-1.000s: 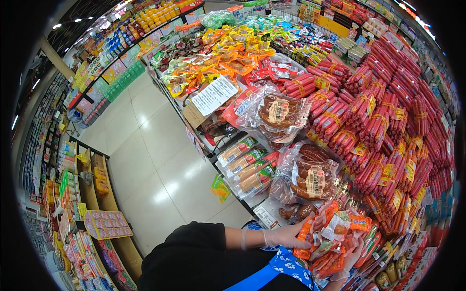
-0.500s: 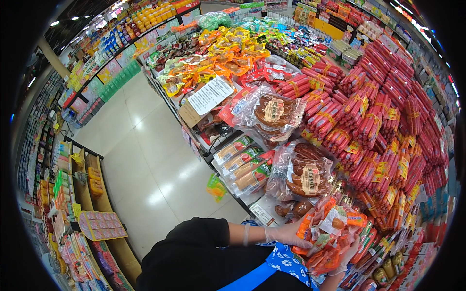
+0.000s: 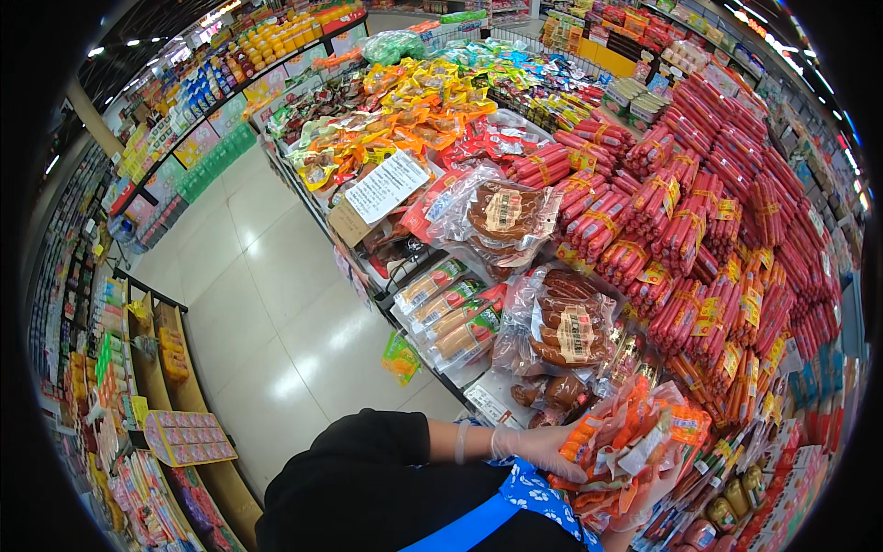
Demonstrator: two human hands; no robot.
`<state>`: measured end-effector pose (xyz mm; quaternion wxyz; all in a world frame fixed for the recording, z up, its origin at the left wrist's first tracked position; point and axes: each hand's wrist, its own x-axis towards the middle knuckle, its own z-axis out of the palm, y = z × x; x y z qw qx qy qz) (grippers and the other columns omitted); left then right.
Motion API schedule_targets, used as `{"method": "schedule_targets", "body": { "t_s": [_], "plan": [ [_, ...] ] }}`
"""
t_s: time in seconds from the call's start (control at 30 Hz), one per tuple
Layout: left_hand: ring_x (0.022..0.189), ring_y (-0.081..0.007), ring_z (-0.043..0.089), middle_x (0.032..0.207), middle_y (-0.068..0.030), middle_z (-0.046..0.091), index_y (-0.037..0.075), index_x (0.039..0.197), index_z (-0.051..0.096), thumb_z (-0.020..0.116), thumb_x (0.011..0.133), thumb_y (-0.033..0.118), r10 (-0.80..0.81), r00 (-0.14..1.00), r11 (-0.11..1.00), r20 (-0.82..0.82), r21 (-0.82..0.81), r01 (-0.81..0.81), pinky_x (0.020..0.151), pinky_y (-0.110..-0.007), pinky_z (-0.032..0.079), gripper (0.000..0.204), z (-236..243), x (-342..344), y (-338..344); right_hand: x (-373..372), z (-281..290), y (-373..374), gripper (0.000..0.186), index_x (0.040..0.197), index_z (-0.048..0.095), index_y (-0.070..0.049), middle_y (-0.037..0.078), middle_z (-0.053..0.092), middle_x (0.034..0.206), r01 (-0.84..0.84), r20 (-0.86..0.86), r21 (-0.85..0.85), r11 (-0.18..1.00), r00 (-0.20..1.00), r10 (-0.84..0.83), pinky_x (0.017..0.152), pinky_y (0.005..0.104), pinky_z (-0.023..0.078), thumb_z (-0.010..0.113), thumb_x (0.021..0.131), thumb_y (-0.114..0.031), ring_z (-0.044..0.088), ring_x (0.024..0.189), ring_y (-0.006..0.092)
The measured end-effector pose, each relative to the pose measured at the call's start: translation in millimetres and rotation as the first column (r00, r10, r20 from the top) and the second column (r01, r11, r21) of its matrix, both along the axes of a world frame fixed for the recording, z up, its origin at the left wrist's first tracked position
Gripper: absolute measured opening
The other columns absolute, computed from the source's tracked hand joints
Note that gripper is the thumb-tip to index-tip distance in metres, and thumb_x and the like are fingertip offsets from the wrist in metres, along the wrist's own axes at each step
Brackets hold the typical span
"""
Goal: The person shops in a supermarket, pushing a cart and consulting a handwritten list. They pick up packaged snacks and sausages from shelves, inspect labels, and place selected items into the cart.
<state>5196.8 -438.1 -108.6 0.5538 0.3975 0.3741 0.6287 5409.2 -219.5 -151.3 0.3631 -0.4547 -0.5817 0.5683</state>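
Observation:
Against my front I hold a loose pile of small orange and clear snack packets (image 3: 635, 451). My left hand (image 3: 541, 451), in a thin clear glove, grips the pile's left side with its fingers partly tucked behind the packets. My right hand (image 3: 635, 523) holds the same pile from below on the right; most of its fingers are hidden. Just beyond the packets lie vacuum packs of brown sausages (image 3: 570, 317). Dark brown round packaged meat (image 3: 563, 391) sits close to my left hand.
Red sausage bundles (image 3: 685, 221) are heaped on the right of the display. Pale sausage packs (image 3: 460, 317) stand in rows at its left edge, near a white sign (image 3: 386, 184). Yellow and orange packets (image 3: 405, 101) cover the far end. A tiled aisle (image 3: 276, 304) runs along the left.
The packets in my hands have shifted slightly, with different ones on top. My right hand has slid lower and is more hidden. The whole view has moved a little.

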Motion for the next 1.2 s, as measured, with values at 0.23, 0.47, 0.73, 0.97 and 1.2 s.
{"method": "schedule_targets", "body": {
  "t_s": [0.23,0.47,0.73,0.97,1.2],
  "plan": [
    [0.113,-0.0134,0.057,0.124,-0.0071,0.063,0.006,0.155,0.024,0.081,0.083,0.023,0.034,0.991,0.997,-0.126,0.069,-0.025,0.100,-0.031,0.045,0.094,10.8,3.3,9.1,1.3,19.4,-4.6,0.044,0.136,0.049,0.002,0.010,0.060,0.119,0.030,-0.123,0.045,0.999,0.992,-0.024,0.091,0.0303,0.051,0.061,0.095,-0.010,0.062,0.103,0.0169],
    [0.127,-0.0192,0.052,0.140,-0.0105,0.055,0.003,0.148,0.039,0.080,0.084,0.022,-0.067,0.995,0.995,0.076,-0.075,0.073,0.108,-0.036,0.043,0.079,-21.8,-1.5,13.0,-28.6,18.6,-24.8,0.020,0.105,0.068,-0.002,0.004,0.069,0.096,-0.032,0.072,0.231,0.972,0.997,0.016,0.076,0.0276,0.053,0.076,0.088,-0.007,0.063,0.083,0.0127],
    [0.131,-0.0187,0.049,0.142,-0.0089,0.053,0.002,0.146,0.044,0.066,0.096,0.022,-0.162,0.973,0.936,0.166,-0.287,0.204,0.112,-0.035,0.039,0.058,-0.6,-12.2,0.1,-33.9,10.6,-24.1,0.030,0.104,0.063,-0.004,0.001,0.066,0.091,-0.044,0.125,0.198,0.979,0.992,0.019,0.078,0.0274,0.050,0.080,0.085,-0.020,0.060,0.084,0.0102],
    [0.123,-0.0178,0.053,0.135,-0.0068,0.057,0.002,0.139,0.049,0.065,0.096,0.024,-0.222,0.957,0.899,-0.188,-0.420,0.126,0.106,-0.033,0.042,0.050,-15.2,-15.3,3.5,-34.7,30.7,-31.6,0.030,0.098,0.061,-0.006,0.002,0.064,0.086,-0.053,0.205,0.259,0.964,0.979,-0.001,0.075,0.0292,0.050,0.078,0.087,-0.027,0.060,0.080,0.0113],
    [0.120,-0.0187,0.054,0.136,-0.0076,0.055,0.000,0.142,0.044,0.073,0.086,0.011,-0.083,0.995,0.922,0.050,-0.376,0.096,0.106,-0.034,0.042,0.064,-13.3,-3.8,7.2,-34.0,31.8,-42.6,0.042,0.105,0.066,-0.009,0.011,0.071,0.084,0.033,0.278,0.342,0.939,0.951,-0.134,0.068,0.0379,0.053,0.077,0.084,-0.043,0.071,0.079,0.0286]
  ]
}}
